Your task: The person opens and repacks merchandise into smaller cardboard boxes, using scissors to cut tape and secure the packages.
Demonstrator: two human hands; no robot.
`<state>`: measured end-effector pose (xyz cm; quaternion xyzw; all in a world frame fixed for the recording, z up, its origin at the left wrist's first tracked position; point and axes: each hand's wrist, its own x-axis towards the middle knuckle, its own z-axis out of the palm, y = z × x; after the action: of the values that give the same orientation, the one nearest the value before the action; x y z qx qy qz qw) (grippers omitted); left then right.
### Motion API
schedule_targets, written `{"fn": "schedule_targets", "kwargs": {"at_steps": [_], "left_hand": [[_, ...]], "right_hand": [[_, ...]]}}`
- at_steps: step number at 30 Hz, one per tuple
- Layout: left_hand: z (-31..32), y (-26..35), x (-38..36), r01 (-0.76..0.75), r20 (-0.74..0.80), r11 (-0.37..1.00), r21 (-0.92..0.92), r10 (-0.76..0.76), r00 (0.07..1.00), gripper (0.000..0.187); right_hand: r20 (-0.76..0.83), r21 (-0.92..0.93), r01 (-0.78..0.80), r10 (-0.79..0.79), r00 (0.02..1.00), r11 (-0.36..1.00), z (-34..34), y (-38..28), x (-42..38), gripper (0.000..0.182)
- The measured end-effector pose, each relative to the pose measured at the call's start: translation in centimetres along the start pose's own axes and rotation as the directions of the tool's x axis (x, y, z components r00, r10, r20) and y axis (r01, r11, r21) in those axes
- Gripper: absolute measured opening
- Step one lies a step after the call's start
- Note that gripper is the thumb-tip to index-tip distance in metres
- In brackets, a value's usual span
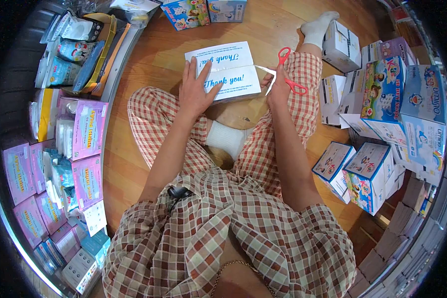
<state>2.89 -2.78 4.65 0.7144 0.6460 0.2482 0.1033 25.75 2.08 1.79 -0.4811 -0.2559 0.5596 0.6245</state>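
A white cardboard box (233,53) printed "Thank you!" in blue on both top flaps sits on the floor in front of me. Its flaps meet along a seam, where a shiny strip shows. My left hand (196,92) rests on the box's left side with its fingers spread over the flaps. In my right hand (278,89), just right of the box, is a pair of scissors (284,55) with red handles. Their blades are spread apart and point left, towards the box's right edge. Part of the scissors is hidden by my fingers.
Several printed cartons (382,94) are stacked at the right, with smaller boxes (365,169) nearer me. Two more cartons (186,14) stand beyond the box. On the left, a shelf holds pink packs (90,129) and pouches (74,49). My crossed legs (156,116) flank the box.
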Motion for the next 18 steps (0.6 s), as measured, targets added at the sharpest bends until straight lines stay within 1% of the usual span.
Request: {"fn": "schedule_targets", "kwargs": {"at_steps": [2,4,8,10,14,16,17,18], "left_hand": [[-0.1,0.2,0.1,0.010,0.005,1.000,0.019,-0.010,1.000,0.065],[-0.3,0.4,0.1,0.052,0.033,0.998,0.047,-0.053,0.998,0.065],[-0.4,0.6,0.0,0.069,0.045,0.993,0.098,-0.074,0.996,0.065],[-0.3,0.6,0.1,0.090,0.054,0.991,0.096,-0.095,0.994,0.067],[-0.3,0.6,-0.1,0.081,0.040,0.993,0.083,-0.084,0.996,0.066],[0.0,0.2,0.0,0.042,0.026,0.997,0.069,-0.044,0.999,0.066],[0.1,-0.2,0.1,0.040,0.020,0.996,0.075,-0.042,0.999,0.066],[0.2,-0.7,0.3,-0.049,0.010,0.999,-0.005,0.049,0.999,0.066]], "right_hand": [[0.024,0.006,-0.010,0.010,1.000,1.000,-0.3,-0.1,0.2,0.036],[0.045,-0.005,-0.029,0.029,0.999,1.000,-0.6,-0.3,-0.1,0.035],[0.085,-0.024,0.000,0.002,0.996,1.000,-1.0,-0.6,-0.7,0.034],[0.087,-0.031,-0.043,0.046,0.995,0.999,-1.0,-1.1,-1.2,0.033],[0.059,-0.066,-0.017,0.021,0.998,0.998,-1.0,-1.5,-1.7,0.032],[-0.003,-0.093,-0.086,0.086,0.996,0.992,-0.8,-1.9,-1.7,0.032],[0.002,-0.087,-0.082,0.083,0.997,0.993,-1.1,-2.1,-1.7,0.032],[0.013,-0.099,-0.075,0.077,0.997,0.992,-1.6,-2.4,-1.8,0.032]]}}
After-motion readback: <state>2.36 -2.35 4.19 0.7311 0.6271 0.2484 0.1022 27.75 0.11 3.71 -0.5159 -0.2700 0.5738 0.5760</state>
